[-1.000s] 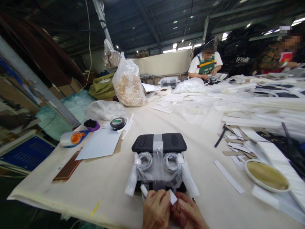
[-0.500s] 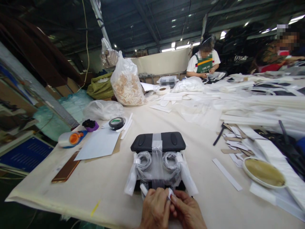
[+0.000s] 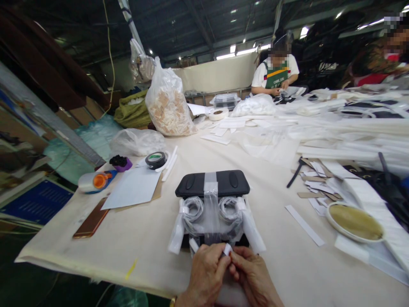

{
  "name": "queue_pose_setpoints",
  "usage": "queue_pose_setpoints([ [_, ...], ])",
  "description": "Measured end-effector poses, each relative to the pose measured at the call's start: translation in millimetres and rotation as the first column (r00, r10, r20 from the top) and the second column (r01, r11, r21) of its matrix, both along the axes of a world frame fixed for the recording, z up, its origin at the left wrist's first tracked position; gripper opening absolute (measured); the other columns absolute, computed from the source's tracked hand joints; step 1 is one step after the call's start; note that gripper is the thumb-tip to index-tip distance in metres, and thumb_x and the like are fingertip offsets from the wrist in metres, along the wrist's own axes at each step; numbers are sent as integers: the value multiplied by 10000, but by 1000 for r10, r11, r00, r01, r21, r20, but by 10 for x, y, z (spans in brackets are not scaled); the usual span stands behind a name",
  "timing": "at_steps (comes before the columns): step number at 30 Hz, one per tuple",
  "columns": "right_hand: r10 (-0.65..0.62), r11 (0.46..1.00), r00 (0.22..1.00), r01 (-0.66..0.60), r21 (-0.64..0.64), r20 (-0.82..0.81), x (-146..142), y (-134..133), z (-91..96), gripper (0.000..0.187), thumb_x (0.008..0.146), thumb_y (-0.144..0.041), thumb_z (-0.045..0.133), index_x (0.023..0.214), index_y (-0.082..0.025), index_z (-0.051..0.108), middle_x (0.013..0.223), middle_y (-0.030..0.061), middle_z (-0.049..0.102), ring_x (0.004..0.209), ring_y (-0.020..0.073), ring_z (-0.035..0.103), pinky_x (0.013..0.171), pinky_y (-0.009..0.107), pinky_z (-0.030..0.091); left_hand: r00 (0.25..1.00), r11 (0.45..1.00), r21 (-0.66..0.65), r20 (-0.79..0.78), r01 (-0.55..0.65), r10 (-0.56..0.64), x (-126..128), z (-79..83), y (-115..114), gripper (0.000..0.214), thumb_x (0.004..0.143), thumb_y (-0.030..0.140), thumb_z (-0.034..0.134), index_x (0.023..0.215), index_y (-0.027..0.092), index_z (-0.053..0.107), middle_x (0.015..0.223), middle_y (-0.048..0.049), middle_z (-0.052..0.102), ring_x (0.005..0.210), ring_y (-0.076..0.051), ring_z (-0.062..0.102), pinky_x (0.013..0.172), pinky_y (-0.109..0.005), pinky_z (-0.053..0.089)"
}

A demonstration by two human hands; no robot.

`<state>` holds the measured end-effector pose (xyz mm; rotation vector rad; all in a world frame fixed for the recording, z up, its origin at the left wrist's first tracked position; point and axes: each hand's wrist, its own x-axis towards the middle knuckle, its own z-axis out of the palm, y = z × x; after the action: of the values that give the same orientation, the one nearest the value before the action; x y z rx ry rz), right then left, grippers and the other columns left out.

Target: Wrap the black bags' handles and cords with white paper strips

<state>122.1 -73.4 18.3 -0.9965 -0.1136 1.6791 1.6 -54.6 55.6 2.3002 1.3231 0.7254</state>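
Now L hand (image 3: pixel 207 273) + R hand (image 3: pixel 254 278) tight on white tab (image 3: pixel 227 249), just nr wrapped blk part (image 3: pixel 223 187).

One view only, from a camera worn on the head. It faces forward and down along a cloth-covered table (image 3: pixel 143 243). The left hand (image 3: pixel 204 277) and right hand (image 3: pixel 255 281), pinched together on a white tab (image 3: pixel 227 249), sit at the bottom edge, very near the lens. A black wrapped pack (image 3: pixel 212 184) lies just beyond, centre frame. The wide field takes in a seated person (image 3: pixel 275 76) at the far end and the roof (image 3: pixel 191 25).
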Motion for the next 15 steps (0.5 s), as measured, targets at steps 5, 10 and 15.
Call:
queue_pose_setpoints([
  [5,15,1000,1000,-15,11,-24,3,-13,-8,418,376,-345,903,648,-97,705,454,7,584,394,46,486,386,136,362,1000,987,159,-14,-19,21,18,-54,-20,334,938,309,304,830,193,599,657,0,639,572,-163,574,534,-264,371],
  [10,25,1000,1000,-24,11,-13,16,-24,57,422,379,-360,901,642,-97,700,433,13,577,377,50,475,388,147,360,1000,966,260,-9,-10,13,39,-86,-26,342,954,296,267,837,188,569,620,7,601,538,-159,546,516,-271,360],
  [15,14,1000,1000,-14,2,5,9,-14,100,430,363,-375,900,600,-90,682,407,2,554,351,37,440,365,138,330,1000,955,298,11,-8,5,42,-96,-29,310,952,277,276,849,191,555,627,8,593,542,-163,535,513,-277,355],
])
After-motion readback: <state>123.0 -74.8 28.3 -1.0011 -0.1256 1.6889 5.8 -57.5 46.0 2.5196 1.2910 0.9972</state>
